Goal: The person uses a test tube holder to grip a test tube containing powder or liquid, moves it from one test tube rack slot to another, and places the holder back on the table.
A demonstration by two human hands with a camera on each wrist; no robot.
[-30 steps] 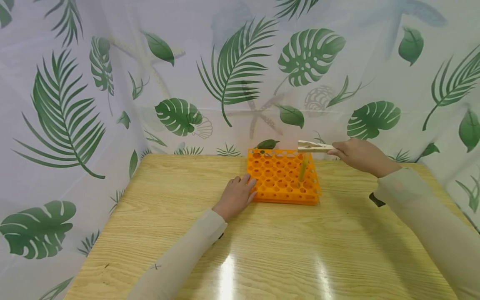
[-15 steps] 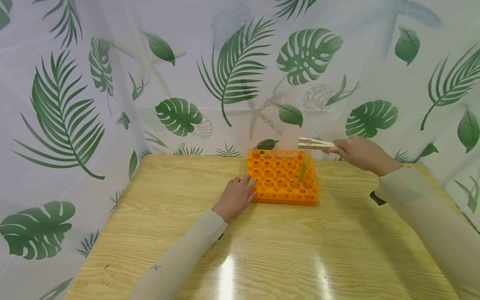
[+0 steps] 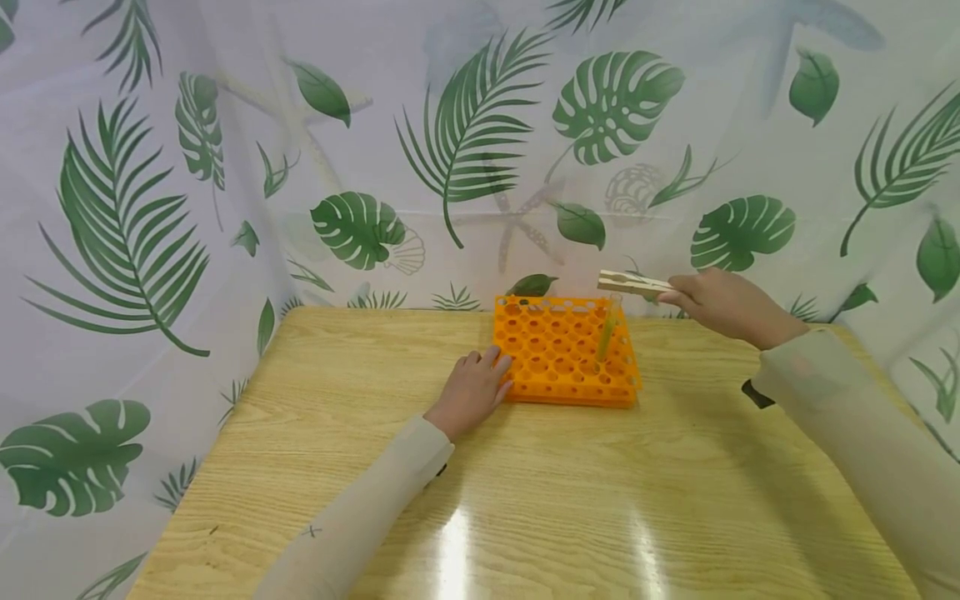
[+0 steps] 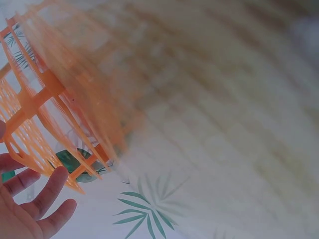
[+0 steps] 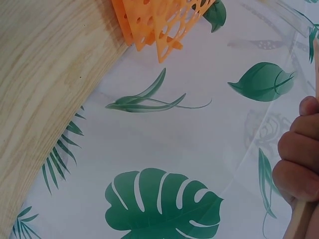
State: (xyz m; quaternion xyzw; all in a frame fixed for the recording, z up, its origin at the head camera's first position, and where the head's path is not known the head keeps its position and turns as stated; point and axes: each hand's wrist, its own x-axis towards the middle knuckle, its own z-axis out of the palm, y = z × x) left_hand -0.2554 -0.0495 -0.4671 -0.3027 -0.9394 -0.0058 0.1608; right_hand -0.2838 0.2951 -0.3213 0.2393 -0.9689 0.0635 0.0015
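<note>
An orange test tube rack (image 3: 551, 392) stands at the back of the table, its top full of round holes. One glass test tube (image 3: 606, 333) with yellow liquid leans slightly in its right part. My left hand (image 3: 472, 390) rests its fingers against the rack's left end; in the left wrist view, loosely spread fingers (image 4: 46, 195) lie by the orange frame. My right hand (image 3: 723, 302) grips a wooden test tube clamp (image 3: 633, 284) by its handle. The clamp's tip is just above the tube's rim; whether they touch, I cannot tell. The right wrist view shows curled fingers (image 5: 296, 149) around the wood.
The wooden table (image 3: 360, 375) reaches back to a white curtain (image 3: 450, 275) printed with green leaves, which also hangs on the left and right. Behind the rack there is little space before the curtain. My right forearm spans the table's right side.
The right hand has raised the wooden clamp slightly, and the test tube's rim now shows below it. The left hand and the rack have stayed in place.
</note>
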